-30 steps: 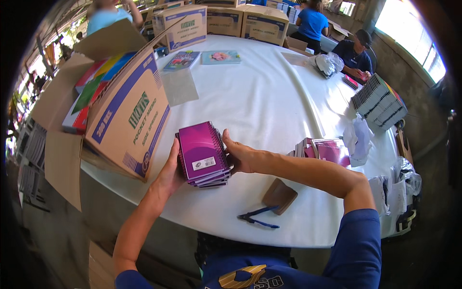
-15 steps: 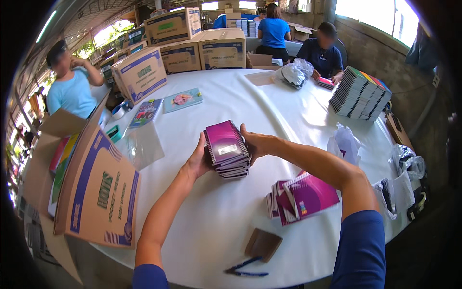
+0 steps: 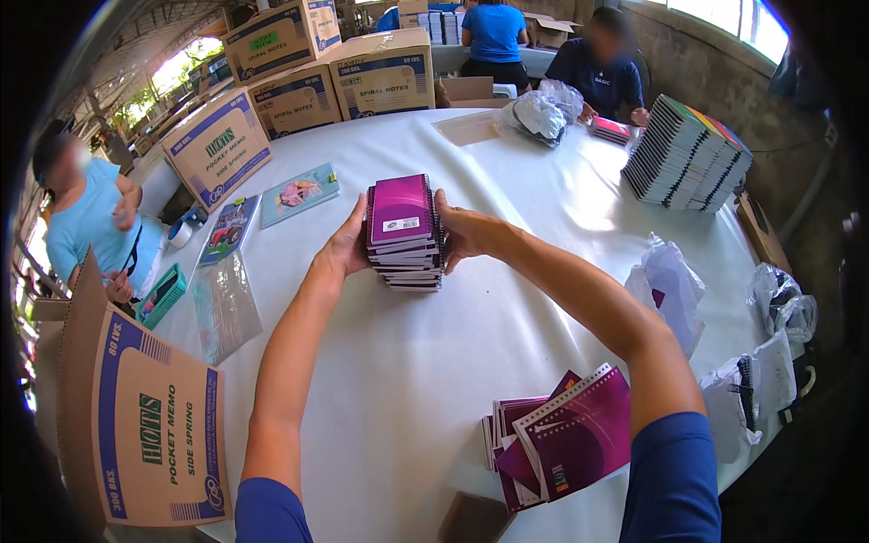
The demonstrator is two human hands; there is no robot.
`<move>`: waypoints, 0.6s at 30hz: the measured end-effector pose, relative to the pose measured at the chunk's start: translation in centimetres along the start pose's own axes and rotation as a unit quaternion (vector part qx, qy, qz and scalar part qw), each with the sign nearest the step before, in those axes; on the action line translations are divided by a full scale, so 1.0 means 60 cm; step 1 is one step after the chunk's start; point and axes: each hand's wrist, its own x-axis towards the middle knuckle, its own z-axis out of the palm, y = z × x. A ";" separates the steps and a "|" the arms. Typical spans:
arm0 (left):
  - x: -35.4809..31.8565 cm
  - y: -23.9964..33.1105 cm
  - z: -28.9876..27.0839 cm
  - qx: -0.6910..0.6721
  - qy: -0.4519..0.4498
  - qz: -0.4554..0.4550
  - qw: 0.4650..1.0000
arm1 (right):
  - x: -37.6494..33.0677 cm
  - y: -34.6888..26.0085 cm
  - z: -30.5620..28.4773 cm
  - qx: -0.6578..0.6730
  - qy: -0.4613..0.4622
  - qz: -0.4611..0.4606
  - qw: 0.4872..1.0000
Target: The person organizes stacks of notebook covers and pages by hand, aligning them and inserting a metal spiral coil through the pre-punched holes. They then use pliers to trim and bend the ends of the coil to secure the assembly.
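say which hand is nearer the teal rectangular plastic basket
Left. The left hand is right of the basket, gripping the purple spiral notebook stack; the right hand, farther, grips its right side.

Bright daylight from the upper-right window (image 3: pixel 765 27), glare on the white tabletop (image 3: pixel 593 215), bent edges and black corners

One left hand (image 3: pixel 348 240) and one right hand (image 3: pixel 467 237) showed at the centre, with one stack of purple notebooks (image 3: pixel 404 237), too tightly layered to count singly. One loose purple pile (image 3: pixel 575 439) lay lower right, one taller notebook stack (image 3: pixel 681 158) upper right. Left of centre were two picture-covered books (image 3: pixel 300 194) and one teal basket (image 3: pixel 163 299); lower left, one large box (image 3: pixel 158 425). Three other people (image 3: pixel 493 41) appeared.
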 end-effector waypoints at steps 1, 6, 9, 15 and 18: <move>-0.004 0.004 -0.005 -0.017 0.006 -0.010 1.000 | -0.020 -0.011 0.018 -0.028 0.074 0.021 0.997; -0.066 -0.006 0.021 0.115 0.406 0.135 0.897 | -0.198 -0.011 0.048 -0.306 0.096 -0.152 0.935; -0.151 -0.037 0.073 0.207 0.371 0.190 0.885 | -0.404 -0.015 0.146 -0.301 -0.010 -0.235 0.924; -0.299 -0.139 0.153 0.190 0.358 0.202 0.891 | -0.611 0.116 0.378 0.064 -0.303 -0.285 0.907; -0.352 -0.169 0.196 0.162 0.356 0.207 0.897 | -0.615 0.190 0.466 0.158 -0.403 -0.354 0.829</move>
